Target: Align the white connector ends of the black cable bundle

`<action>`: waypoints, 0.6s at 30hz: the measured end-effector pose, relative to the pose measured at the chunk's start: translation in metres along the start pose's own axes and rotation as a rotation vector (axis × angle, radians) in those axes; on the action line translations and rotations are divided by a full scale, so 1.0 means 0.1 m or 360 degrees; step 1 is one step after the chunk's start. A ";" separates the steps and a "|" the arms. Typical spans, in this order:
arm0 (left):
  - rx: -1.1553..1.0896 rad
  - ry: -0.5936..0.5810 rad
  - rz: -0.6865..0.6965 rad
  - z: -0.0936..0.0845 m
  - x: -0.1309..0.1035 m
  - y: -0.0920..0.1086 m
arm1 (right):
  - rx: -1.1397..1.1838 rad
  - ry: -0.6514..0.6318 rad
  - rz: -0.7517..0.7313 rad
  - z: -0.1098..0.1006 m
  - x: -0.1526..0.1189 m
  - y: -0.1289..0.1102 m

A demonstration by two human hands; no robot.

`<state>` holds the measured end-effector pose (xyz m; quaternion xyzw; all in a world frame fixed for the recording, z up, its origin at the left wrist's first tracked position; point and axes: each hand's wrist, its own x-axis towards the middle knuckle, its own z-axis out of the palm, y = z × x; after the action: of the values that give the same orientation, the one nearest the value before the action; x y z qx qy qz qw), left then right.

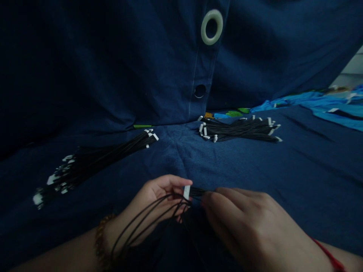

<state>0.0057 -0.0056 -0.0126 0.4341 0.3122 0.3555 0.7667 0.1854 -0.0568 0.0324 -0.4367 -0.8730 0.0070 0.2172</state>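
Note:
Near the bottom centre, my left hand (159, 200) is closed on a white connector (186, 192) with its fingertips. Several thin black wires (147, 213) run from the connector over my left palm and hang down toward the lower edge. On the connector's other side, a short run of black wires (197, 192) reaches my right hand (244, 219), whose fingers are pinched around it. The ends of those wires are hidden inside my right hand.
On the dark blue cloth (176, 151) lie two bundles of black wires with white connectors, one at the left (99, 158) and one right of centre (238, 129). Blue cloth with eyelets (212, 41) rises behind. Bright blue material (300, 101) lies at the far right.

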 end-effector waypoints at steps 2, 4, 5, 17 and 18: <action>0.0044 -0.0002 -0.0016 0.00 0.00 0.00 | 0.0041 -0.0032 0.0020 0.01 0.01 0.01; 0.0087 0.0030 -0.0009 0.01 -0.01 0.02 | 0.0050 -0.0052 0.0061 -0.01 0.03 0.04; 0.0115 0.0064 -0.0001 0.02 -0.02 0.03 | 0.0046 -0.0065 0.0087 -0.04 0.04 0.06; 0.0246 0.0389 0.0071 0.06 -0.01 0.11 | -0.0010 -0.0719 0.0185 -0.03 -0.08 0.06; 0.0201 0.0407 0.0059 0.08 -0.01 0.11 | 0.0002 -0.0759 0.0272 0.00 -0.04 0.03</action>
<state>0.0083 -0.0052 0.0007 0.4382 0.4210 0.4018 0.6851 0.1896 -0.0583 0.0301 -0.4949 -0.8594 0.1288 0.0040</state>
